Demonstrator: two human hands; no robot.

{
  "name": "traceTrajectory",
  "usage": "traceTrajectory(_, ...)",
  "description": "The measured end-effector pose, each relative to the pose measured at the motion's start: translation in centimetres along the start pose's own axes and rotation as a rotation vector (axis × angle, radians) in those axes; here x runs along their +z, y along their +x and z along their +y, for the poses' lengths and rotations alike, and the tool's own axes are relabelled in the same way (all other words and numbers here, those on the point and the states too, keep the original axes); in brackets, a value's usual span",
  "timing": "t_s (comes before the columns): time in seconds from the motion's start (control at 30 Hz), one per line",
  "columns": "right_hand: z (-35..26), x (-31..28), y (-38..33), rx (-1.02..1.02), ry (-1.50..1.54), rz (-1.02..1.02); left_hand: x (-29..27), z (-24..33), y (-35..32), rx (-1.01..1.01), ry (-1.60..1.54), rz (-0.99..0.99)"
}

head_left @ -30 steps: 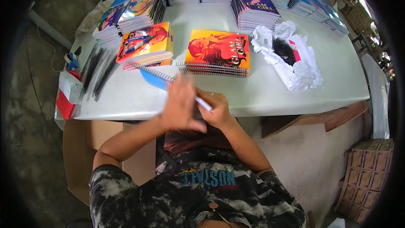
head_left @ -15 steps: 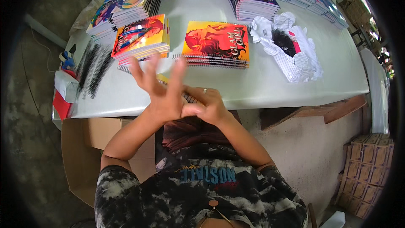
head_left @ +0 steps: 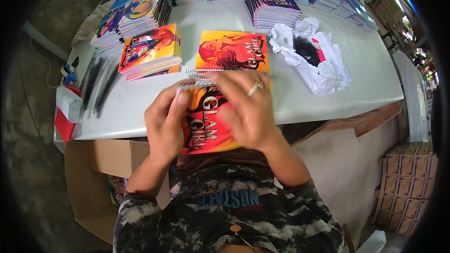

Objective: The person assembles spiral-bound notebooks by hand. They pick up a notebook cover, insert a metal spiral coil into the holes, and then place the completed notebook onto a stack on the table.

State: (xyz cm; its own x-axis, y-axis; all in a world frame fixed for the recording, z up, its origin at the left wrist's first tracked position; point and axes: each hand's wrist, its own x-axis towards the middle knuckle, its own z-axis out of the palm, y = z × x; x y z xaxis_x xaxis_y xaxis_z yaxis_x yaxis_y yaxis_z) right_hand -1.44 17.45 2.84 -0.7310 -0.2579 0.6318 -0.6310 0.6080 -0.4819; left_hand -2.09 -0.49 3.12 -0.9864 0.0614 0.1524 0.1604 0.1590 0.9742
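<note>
In front of my chest, at the table's near edge, I hold a red and yellow notebook (head_left: 202, 129) with its cover facing up and turned sideways. My left hand (head_left: 165, 117) is closed on its left part, thumb on top near the upper edge. My right hand (head_left: 253, 112), wearing a ring, reaches over the right part with fingers bent along the upper edge; its thumb is blurred over the cover. Just beyond lies a pile of matching spiral notebooks (head_left: 234, 51). Left of that, another matching stack (head_left: 150, 51) has a blue-handled tool (head_left: 140, 50) on top.
Loose black spiral coils (head_left: 101, 84) lie at the table's left. Crumpled striped paper (head_left: 328, 77) cradles a black tangled mass (head_left: 307, 51) on the right. Tall notebook stacks (head_left: 274, 9) line the far side. An open cardboard box (head_left: 89, 197) stands below left; stacked cartons (head_left: 408, 187) below right.
The notebook has come up into view between my hands, cover up. My left hand, spread and raised before, has closed on it. My right hand has moved up and right over it.
</note>
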Motion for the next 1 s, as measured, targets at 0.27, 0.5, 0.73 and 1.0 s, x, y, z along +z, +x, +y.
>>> traceTrajectory(0.27,3.9,1.4,-0.2,0.542,0.716,-0.034,1.3,-4.1,3.0,-0.167,-0.557,-0.256)
traceTrajectory(0.5,2.7,3.2,-0.7,0.506,0.615,0.031,-0.2,-5.7,5.3,0.051,-0.468,-0.459)
traceTrajectory(0.73,4.6,0.2,0.1,0.292,0.297,0.512,1.3,-4.0,5.1,0.263,0.119,-0.209)
traceTrajectory(1.0,16.7,4.3,-3.4,0.458,0.496,0.883,6.7,-7.8,15.8,0.137,0.176,0.335)
